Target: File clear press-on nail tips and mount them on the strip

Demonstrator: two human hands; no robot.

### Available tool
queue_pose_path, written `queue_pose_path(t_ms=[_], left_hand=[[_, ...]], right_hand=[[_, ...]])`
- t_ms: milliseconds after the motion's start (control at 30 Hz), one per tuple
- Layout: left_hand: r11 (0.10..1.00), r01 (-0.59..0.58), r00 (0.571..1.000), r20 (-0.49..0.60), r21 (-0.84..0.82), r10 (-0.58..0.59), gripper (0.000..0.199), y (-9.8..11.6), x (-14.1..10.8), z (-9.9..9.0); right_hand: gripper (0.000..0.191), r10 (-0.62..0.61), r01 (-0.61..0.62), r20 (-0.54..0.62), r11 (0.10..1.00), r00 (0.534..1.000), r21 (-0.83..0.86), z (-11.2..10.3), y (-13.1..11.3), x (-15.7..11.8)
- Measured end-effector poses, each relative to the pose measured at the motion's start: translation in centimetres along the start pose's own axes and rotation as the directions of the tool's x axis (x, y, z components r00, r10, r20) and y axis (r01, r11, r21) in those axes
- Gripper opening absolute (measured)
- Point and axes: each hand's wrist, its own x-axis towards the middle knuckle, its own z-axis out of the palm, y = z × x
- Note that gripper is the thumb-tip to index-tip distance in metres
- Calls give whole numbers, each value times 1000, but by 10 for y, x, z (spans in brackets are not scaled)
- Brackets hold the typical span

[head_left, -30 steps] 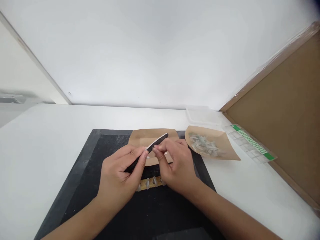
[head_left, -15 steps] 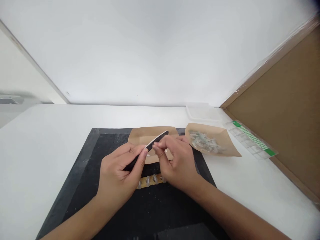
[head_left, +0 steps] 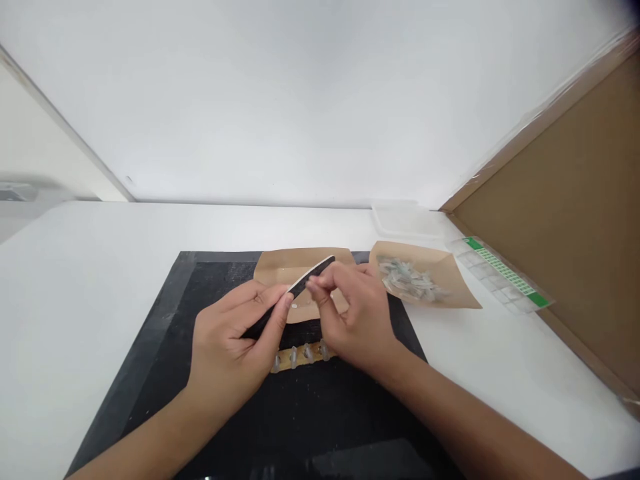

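My left hand [head_left: 240, 333] is closed around a dark nail file [head_left: 303, 285] with a pale edge, which slants up to the right. Close against the file's upper part, the thumb and forefinger of my right hand [head_left: 355, 310] pinch a small thing that I cannot make out. Below both hands lies a yellowish strip [head_left: 285, 360] bearing several clear nail-tip-like pieces [head_left: 309, 353]. Behind them a brown paper tray [head_left: 275, 265] holds a few small pale bits, partly hidden by my hands.
A second brown paper tray [head_left: 463, 287] at the right holds many translucent pieces [head_left: 413, 280]. Beside it lies a clear case with a green label strip [head_left: 505, 270]. A translucent lid [head_left: 405, 220] is behind. A black mat [head_left: 300, 420] lies under my hands; a cardboard panel [head_left: 560, 167] stands right.
My right fingertips have shifted slightly against the file, while both hands keep their holds. The whole view has moved a little, so the surroundings sit slightly higher.
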Motion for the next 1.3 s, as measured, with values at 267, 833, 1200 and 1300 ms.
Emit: queue_pose_path(t_ms=[267, 833, 1200, 1300], left_hand=[[1000, -11, 1000, 0, -5, 11, 17, 1, -1, -2], [998, 51, 999, 3, -34, -51, 16, 2, 0, -1], [1000, 21, 1000, -14, -11, -21, 17, 2, 1, -2], [999, 32, 999, -17, -12, -32, 17, 2, 1, -2]], right_hand=[[24, -13, 12, -17, 1000, 1000, -28, 0, -1, -2], [23, 17, -17, 23, 1000, 1000, 6, 1, -2, 0], [24, 17, -17, 15, 1000, 1000, 4, 1, -4, 0], [22, 5, -6, 57, 1000, 998, 26, 1, -5, 0]])
